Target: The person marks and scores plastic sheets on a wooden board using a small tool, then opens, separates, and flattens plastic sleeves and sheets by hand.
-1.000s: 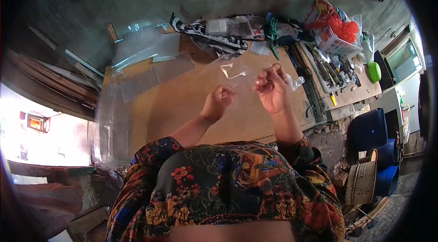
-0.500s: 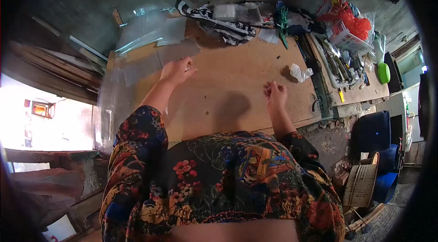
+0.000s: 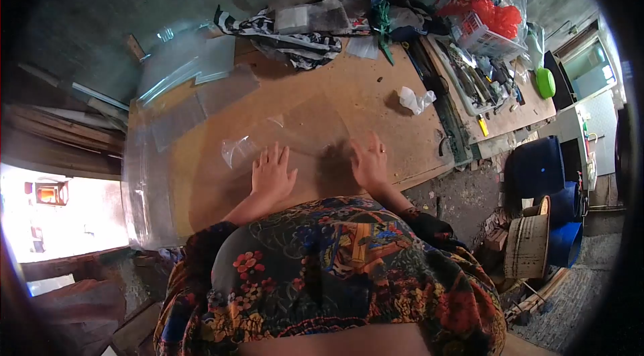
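Observation:
My left hand (image 3: 274, 173) rests palm down near the table's front edge with its fingers spread. To its right my right hand (image 3: 370, 161), wearing a ring, also lies with fingers stretched out. A clear thin plastic sheet (image 3: 310, 122) is spread on the wooden tabletop (image 3: 376, 97) in front of and partly beneath both hands. Light glints off its curled left part. Its exact outline is hard to make out against the wood.
More clear plastic sheets (image 3: 176, 64) and greyish film pieces (image 3: 228, 93) lie at the back left. A black-and-white bag (image 3: 302, 51) sits at the back. On the right are crumpled white paper (image 3: 416, 101), a tool tray (image 3: 473, 77), a yellow-handled tool (image 3: 483, 126) and a white basket (image 3: 484, 39).
Both hands have come down and closer together near the front edge, their fingers opening out flat. The clear sheet now shows spread before them. My view has shifted, moving the table leftward.

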Demonstrator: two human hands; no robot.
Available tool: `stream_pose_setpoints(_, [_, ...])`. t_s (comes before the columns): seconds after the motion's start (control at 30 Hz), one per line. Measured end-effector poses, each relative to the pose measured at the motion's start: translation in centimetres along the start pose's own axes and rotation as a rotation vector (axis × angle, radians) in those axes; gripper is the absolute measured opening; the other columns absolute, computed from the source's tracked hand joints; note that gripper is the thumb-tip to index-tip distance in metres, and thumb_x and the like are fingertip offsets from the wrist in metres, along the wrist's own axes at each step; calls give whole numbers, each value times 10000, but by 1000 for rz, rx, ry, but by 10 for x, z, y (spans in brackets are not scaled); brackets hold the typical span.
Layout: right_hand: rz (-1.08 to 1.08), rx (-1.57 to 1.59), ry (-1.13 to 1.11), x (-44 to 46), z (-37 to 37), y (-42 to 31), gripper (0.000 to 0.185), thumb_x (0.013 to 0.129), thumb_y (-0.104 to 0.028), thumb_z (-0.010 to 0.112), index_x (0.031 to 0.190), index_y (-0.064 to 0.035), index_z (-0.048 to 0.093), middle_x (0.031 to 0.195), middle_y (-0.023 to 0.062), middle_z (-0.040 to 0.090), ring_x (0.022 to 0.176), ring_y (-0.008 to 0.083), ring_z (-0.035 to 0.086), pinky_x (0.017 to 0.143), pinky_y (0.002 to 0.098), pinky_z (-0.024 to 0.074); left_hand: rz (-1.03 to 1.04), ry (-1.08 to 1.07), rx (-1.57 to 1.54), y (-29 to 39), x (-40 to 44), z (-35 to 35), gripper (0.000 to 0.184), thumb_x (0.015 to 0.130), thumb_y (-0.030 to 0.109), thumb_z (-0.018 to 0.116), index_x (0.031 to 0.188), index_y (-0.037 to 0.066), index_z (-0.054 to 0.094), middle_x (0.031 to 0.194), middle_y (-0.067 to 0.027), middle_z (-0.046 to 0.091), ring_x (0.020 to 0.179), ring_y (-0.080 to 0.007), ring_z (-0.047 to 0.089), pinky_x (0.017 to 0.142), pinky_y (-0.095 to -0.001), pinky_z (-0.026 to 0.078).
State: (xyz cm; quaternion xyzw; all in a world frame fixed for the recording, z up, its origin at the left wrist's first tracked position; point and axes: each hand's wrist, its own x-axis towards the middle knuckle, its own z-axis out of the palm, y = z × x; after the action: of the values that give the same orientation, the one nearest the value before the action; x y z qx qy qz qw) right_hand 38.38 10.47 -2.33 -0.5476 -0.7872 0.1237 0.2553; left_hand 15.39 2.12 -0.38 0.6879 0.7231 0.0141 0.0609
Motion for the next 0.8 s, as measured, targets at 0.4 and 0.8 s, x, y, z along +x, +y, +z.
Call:
stream_pose_setpoints(0.4, [-153, -108, -118, 158, 37, 51, 336, 757, -228, 560, 1067, -106, 529, 1079, 124, 543, 863, 355, 563, 737, 416, 463, 70, -17, 80, -81, -11, -3, 628, 776, 433, 511, 1307, 151, 327, 1403, -99, 182, 1293, -292, 156, 1008, -531, 120])
stream_pose_setpoints(0.8, [-153, -457, -385, 327, 147, 141, 307, 856, -168, 375, 1121, -51, 476, 1183, 157, 472, 1088, 301, 459, 869, 427, 407, 974, -350, -1773, 118, 29, -221, 204, 850, 83, 479, 1032, 2, 526, 1000, -126, 552, 928, -265, 539, 798, -343, 422])
